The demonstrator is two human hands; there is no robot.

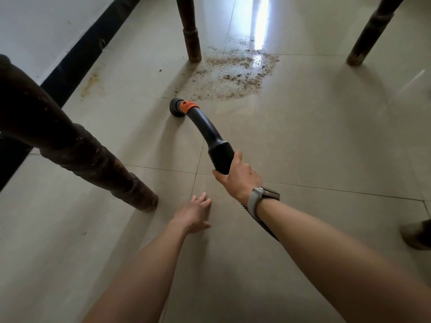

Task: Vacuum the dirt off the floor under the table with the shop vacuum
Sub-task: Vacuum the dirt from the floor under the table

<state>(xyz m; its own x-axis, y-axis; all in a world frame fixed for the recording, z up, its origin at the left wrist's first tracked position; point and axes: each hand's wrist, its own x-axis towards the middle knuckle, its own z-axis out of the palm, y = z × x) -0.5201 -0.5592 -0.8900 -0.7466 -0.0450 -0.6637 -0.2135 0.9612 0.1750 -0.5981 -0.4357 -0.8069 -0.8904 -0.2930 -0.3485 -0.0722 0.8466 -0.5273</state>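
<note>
**Nozzle short of the dirt, most of the patch still down**

The dirt [238,75] lies as a tan, gritty patch on the floor [314,141], just beside the far middle table leg [190,31] and spreading toward the bright window glare. A thin trail of specks runs from it toward the nozzle.

The nozzle [177,108], black with an orange collar, sits low at the floor just short of the patch's near-left fringe; whether it touches the tile cannot be told. The curved black wand [205,127] runs back from it to the right hand [238,176], which grips the wand's thick end, with a ribbed hose [258,217] passing under the wrist by the watch [261,197]. The left hand [196,213] is released, fingers straight, flat on or just over the tile near the front left leg [93,157].

Judging from here, little has been picked up. The risks:
- The nozzle is pointed left of the main patch, so a straight push could miss it.
- A fast sweep could scatter the grit rather than lift it.
- Dirt hugging the far leg could be left behind, or the wand could knock that leg.
- The glare hides specks, so some may be missed.
- The hose could drag through the patch.
</note>
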